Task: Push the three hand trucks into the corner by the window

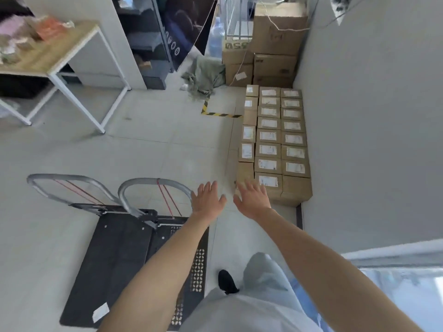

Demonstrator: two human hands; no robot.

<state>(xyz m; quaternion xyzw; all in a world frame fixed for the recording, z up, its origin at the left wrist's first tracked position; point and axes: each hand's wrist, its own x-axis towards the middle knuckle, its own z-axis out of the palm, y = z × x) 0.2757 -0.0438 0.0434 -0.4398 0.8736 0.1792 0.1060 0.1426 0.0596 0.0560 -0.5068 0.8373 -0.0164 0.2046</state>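
Two hand trucks stand side by side on the floor at the lower left. The nearer one has a grey loop handle (pixel 153 185) and a perforated black deck (pixel 199 264). The other has its grey handle (pixel 69 180) further left and a solid black deck (pixel 115 255). Red cords run down from both handles. My left hand (pixel 207 198) hovers open with fingers spread, just right of the nearer handle and not gripping it. My right hand (pixel 253 200) is open too, held out over the floor in front of the boxes. A window (pixel 402 291) shows at the lower right.
Rows of small labelled cardboard boxes (pixel 275 140) line the grey wall on the right, with bigger cartons (pixel 275 44) stacked behind them. A wooden-topped white-framed table (pixel 60 61) stands at the upper left, and dark shelving (pixel 148 44) behind it. A crumpled green cloth (pixel 203 75) and striped floor tape (pixel 215 113) lie ahead.
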